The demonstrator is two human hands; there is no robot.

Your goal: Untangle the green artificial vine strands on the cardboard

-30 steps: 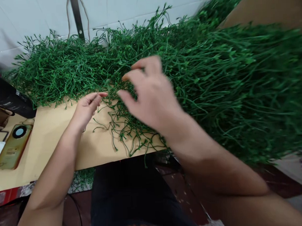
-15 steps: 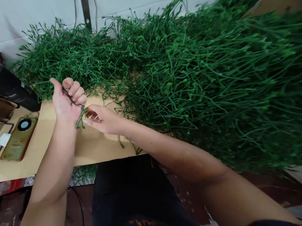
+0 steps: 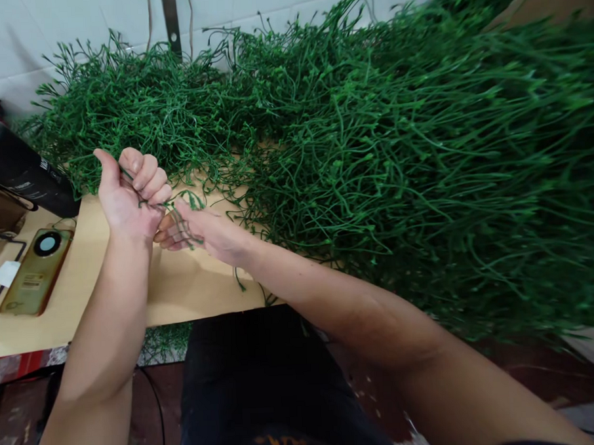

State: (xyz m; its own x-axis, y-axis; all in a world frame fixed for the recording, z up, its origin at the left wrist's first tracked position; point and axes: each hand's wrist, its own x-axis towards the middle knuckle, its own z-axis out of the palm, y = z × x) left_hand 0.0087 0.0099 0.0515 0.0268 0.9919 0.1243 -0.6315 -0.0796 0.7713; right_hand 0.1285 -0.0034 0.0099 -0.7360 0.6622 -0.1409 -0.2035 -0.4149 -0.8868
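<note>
My left hand (image 3: 131, 193) is turned palm up, its thumb stretched out and its fingers curled over a thin dark green stem (image 3: 125, 172). Right beside its heel, my right hand (image 3: 199, 228) has its fingers bent, with a few green stems (image 3: 181, 229) lying across them; motion blurs the fingertips. The stems look like plastic plant stems with small forked tips. Both hands are above a tan board (image 3: 182, 286). A large heap of the same green stems (image 3: 353, 154) spreads behind the hands and to their right.
At the left lie a phone in a yellowish case (image 3: 36, 273) and a black bottle (image 3: 23, 169). A cardboard box (image 3: 1, 209) is next to them. Behind the heap are a white tiled wall (image 3: 96, 21) and a metal upright (image 3: 171, 24). Brown cardboard (image 3: 548, 1) shows at top right.
My right hand has rolled over so its fingers now lie below the stems. The stem tips that hung down by the left wrist now lie across the right fingers. My left hand barely moved.
</note>
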